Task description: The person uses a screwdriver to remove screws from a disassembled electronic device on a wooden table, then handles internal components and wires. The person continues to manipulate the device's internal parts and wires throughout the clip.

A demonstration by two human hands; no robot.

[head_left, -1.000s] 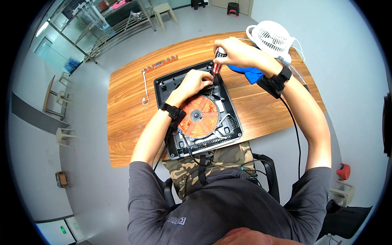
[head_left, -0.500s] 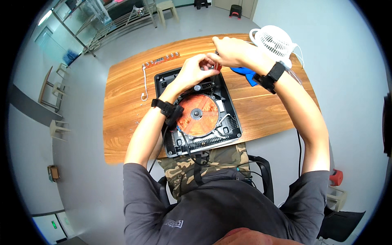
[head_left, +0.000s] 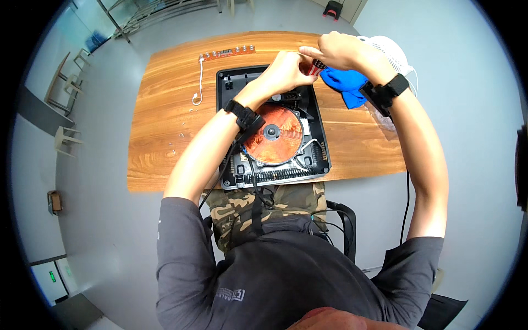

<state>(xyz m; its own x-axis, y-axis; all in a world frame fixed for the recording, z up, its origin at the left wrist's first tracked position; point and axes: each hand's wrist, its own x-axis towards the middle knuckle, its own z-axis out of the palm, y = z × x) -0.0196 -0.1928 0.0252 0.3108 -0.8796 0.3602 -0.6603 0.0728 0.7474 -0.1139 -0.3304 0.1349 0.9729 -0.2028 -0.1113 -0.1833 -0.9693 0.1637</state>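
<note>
My right hand (head_left: 342,50) is closed around the screwdriver (head_left: 317,67), whose striped, star-patterned handle shows below the fingers above the far right of an open black appliance housing (head_left: 321,159). My left hand (head_left: 283,72) is curled beside that handle, its fingertips partly hidden, so what it grips is unclear. Inside the housing sits a round copper coil (head_left: 273,147) with a dark centre, with wires and vents around it. A bright blue cloth (head_left: 349,91) lies just right of the housing, below my right wrist.
On the wooden table (head_left: 159,110) are a circuit strip (head_left: 226,52) with a white cable (head_left: 201,82), small scattered bits at left, and a white fan (head_left: 390,52) partly behind my right arm. Stools (head_left: 69,140) and a metal rack (head_left: 146,14) stand beyond.
My left hand has risen from inside the housing up to the screwdriver handle. Both hands sit closer together, and the handle is more tilted. The view has shifted, with the table higher in it.
</note>
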